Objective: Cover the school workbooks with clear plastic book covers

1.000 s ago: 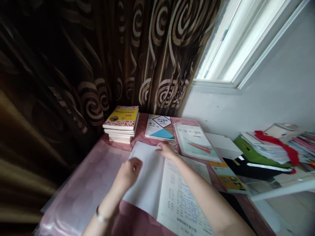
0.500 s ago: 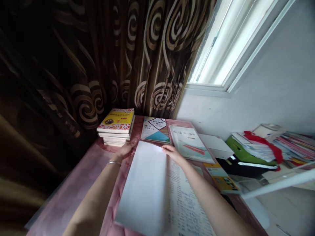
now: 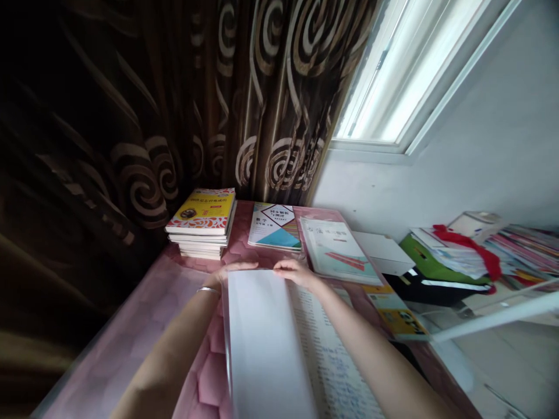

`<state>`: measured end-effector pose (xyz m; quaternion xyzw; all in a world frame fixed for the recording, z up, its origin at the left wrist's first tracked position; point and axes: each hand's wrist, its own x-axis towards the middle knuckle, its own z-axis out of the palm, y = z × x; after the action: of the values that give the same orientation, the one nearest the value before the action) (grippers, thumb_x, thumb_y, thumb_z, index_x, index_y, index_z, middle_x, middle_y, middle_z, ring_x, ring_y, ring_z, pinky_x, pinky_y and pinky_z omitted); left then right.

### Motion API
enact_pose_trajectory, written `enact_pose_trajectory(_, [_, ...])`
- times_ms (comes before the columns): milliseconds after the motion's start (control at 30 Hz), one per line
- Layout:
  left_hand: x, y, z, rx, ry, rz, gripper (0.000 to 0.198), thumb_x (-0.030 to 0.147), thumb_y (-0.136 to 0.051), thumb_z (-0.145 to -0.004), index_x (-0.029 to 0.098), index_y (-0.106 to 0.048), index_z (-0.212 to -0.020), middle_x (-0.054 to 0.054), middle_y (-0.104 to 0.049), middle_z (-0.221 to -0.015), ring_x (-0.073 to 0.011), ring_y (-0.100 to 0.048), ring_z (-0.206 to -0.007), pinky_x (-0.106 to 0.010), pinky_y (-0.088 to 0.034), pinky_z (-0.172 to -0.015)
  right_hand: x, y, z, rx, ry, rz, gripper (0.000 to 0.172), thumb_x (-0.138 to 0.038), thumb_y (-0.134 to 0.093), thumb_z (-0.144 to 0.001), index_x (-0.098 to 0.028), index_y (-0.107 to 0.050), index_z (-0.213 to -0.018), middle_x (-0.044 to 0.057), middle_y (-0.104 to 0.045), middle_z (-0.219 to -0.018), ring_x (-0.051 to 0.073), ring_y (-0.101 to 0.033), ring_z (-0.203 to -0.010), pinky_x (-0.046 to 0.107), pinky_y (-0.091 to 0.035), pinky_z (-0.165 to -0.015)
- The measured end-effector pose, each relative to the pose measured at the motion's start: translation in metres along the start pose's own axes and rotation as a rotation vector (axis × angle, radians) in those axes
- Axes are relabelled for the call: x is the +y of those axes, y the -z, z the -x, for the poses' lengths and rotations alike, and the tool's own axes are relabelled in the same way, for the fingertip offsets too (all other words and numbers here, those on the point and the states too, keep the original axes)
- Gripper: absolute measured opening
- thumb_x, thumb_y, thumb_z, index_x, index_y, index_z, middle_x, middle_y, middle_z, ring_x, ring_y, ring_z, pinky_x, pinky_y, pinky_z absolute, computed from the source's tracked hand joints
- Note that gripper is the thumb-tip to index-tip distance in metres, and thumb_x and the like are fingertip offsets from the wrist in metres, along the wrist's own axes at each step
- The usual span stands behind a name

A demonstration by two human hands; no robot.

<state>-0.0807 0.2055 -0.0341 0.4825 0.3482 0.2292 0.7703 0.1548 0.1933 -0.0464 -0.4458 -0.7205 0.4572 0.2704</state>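
A white sheet of paper (image 3: 266, 337) lies lengthwise in front of me, its blank side up. My right hand (image 3: 299, 273) pinches its far edge near the right corner. At the far left corner, my left hand (image 3: 233, 270) has its fingers stretched out along the edge, touching or just behind it. A silver bangle circles the left wrist. To the right, partly under the white sheet and my right forearm, is a printed page (image 3: 332, 349) with blue handwriting. Just beyond my hands lies a workbook (image 3: 275, 227) with a white and blue cover.
A stack of books (image 3: 201, 221), yellow one on top, stands at the far left of the pink table cover (image 3: 213, 366). A pale booklet (image 3: 340, 250) and a yellow-blue book (image 3: 395, 314) lie on the right. A patterned curtain (image 3: 209, 105) hangs behind; papers and a red cloth (image 3: 471, 250) sit beyond.
The white sheet has straightened and shifted slightly nearer me. My left hand has moved right to its far corner, and my right hand has slid a little left along the edge.
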Motion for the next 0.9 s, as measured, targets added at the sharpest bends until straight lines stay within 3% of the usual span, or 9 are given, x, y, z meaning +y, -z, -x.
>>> enact_pose_trajectory(133, [0.013,0.008,-0.008,-0.038,0.032,-0.159,0.022,0.028,-0.081,-0.060,0.013,-0.071,-0.073,0.000,-0.068,-0.071,-0.0156,-0.060,-0.078,-0.025,-0.043,-0.081,-0.003,0.002,-0.004,-0.079,-0.011,-0.002,0.034,-0.051,-0.063,-0.070,-0.018,-0.066,-0.073,0.000,-0.062,-0.070,0.015,-0.053,-0.068,0.027,-0.039,-0.069])
enact_pose_trajectory(300, [0.025,-0.001,-0.015,-0.088,0.083,-0.430,0.020,0.033,-0.077,-0.060,0.018,-0.070,-0.071,0.002,-0.064,-0.071,-0.0143,-0.056,-0.071,-0.023,-0.043,-0.067,-0.007,0.003,-0.010,-0.147,-0.006,0.031,0.033,-0.050,-0.067,-0.067,-0.017,-0.068,-0.072,-0.001,-0.063,-0.067,0.014,-0.053,-0.064,0.026,-0.038,-0.066])
enact_pose_trajectory(600, [0.044,-0.008,-0.011,-0.145,0.154,-0.579,0.026,0.037,-0.078,-0.059,0.015,-0.063,-0.061,0.004,-0.048,-0.052,-0.0080,-0.036,-0.049,-0.021,-0.030,-0.046,-0.007,0.003,-0.013,-0.156,0.070,0.163,0.034,-0.050,-0.061,-0.074,-0.018,-0.072,-0.076,0.000,-0.067,-0.069,0.015,-0.055,-0.063,0.026,-0.039,-0.062])
enact_pose_trajectory(900, [0.043,-0.007,-0.021,-0.110,0.261,-0.728,0.020,0.030,-0.079,-0.058,0.017,-0.064,-0.063,-0.001,-0.061,-0.058,-0.0141,-0.055,-0.056,-0.027,-0.046,-0.057,-0.015,-0.007,-0.010,-0.088,0.084,0.304,0.026,-0.038,-0.057,-0.077,-0.017,-0.073,-0.077,0.001,-0.069,-0.069,0.014,-0.054,-0.061,0.024,-0.037,-0.057])
